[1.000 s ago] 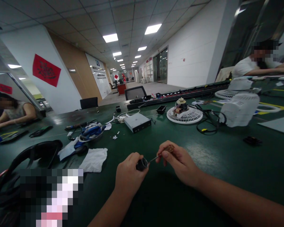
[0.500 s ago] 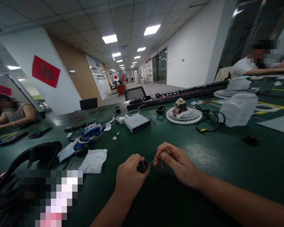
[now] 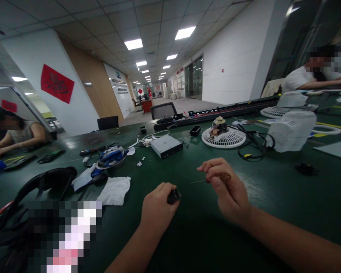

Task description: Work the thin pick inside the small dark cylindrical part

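My left hand (image 3: 159, 203) is closed around a small black cylindrical part (image 3: 174, 195), whose round end faces right. To the right and a little higher, my right hand (image 3: 229, 189) grips a screwdriver (image 3: 224, 176) with an amber-red handle. Its thin shaft points left, and the tip is apart from the black part. Both hands are above the dark green table (image 3: 199, 235).
Beyond my hands lie a silver disc drive (image 3: 166, 146), a black tray (image 3: 195, 131) and a white fan grille with a motor (image 3: 224, 137). A white cloth (image 3: 114, 190) and headphones (image 3: 45, 178) lie left. People sit at both sides.
My right hand has moved right and slightly up with the screwdriver, drawing its tip away from the black part. My left hand still holds that part, its opening turned slightly.
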Available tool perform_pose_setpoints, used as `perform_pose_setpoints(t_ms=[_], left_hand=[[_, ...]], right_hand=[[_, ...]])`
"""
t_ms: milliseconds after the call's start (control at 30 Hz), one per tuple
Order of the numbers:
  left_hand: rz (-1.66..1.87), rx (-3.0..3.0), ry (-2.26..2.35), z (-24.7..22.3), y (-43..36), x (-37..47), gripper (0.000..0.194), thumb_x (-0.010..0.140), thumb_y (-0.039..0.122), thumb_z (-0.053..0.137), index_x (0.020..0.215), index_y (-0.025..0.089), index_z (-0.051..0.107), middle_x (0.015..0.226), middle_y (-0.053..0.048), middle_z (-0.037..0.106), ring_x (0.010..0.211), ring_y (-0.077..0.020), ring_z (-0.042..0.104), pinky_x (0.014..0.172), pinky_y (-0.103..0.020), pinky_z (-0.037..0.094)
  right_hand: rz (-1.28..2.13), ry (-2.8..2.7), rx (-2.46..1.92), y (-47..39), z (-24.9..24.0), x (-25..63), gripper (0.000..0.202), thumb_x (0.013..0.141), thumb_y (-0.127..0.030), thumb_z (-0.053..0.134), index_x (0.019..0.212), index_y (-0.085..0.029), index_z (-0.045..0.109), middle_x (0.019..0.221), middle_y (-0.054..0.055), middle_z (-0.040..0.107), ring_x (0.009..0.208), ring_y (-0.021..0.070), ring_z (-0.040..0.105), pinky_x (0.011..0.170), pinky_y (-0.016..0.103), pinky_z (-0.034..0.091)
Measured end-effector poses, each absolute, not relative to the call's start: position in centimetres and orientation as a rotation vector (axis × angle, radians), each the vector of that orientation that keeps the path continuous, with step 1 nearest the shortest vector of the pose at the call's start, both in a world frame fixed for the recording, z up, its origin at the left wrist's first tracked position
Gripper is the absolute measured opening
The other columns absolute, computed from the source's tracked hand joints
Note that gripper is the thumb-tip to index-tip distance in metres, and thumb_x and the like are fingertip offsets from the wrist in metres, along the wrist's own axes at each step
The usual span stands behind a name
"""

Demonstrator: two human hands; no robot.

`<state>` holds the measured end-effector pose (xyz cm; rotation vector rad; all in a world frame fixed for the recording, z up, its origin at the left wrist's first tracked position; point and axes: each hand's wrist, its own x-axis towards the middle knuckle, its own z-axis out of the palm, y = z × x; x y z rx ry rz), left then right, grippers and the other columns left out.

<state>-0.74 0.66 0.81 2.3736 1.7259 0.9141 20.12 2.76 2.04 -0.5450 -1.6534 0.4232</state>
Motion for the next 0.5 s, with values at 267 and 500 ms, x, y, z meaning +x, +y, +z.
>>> perform_pose_setpoints(t_ms=[267, 500], left_hand=[[0.761, 2.768, 1.695, 0.78, 0.77, -0.78, 0.039, 0.078, -0.001, 0.063, 0.107, 0.024, 0.07, 0.104, -0.003, 0.068, 0.091, -0.0238, 0.06, 0.079, -0.04, 0.048], [0.777, 2.705, 1.788, 0.8, 0.85, -1.14, 0.041, 0.08, 0.0, 0.061, 0.112, 0.023, 0.07, 0.106, -0.004, 0.066, 0.095, -0.0244, 0.059, 0.082, -0.042, 0.048]], right_hand=[[0.411, -2.403, -0.894, 3.3, 2.36, 19.29, 0.009, 0.087, -0.013, 0.058, 0.089, -0.019, 0.065, 0.088, 0.005, 0.065, 0.086, 0.0219, 0.056, 0.078, 0.037, 0.044], [0.438, -2.518, -1.069, 3.71, 2.16, 19.36, 0.02, 0.085, -0.026, 0.067, 0.105, -0.022, 0.07, 0.1, 0.006, 0.066, 0.095, 0.0242, 0.056, 0.081, 0.037, 0.045]])
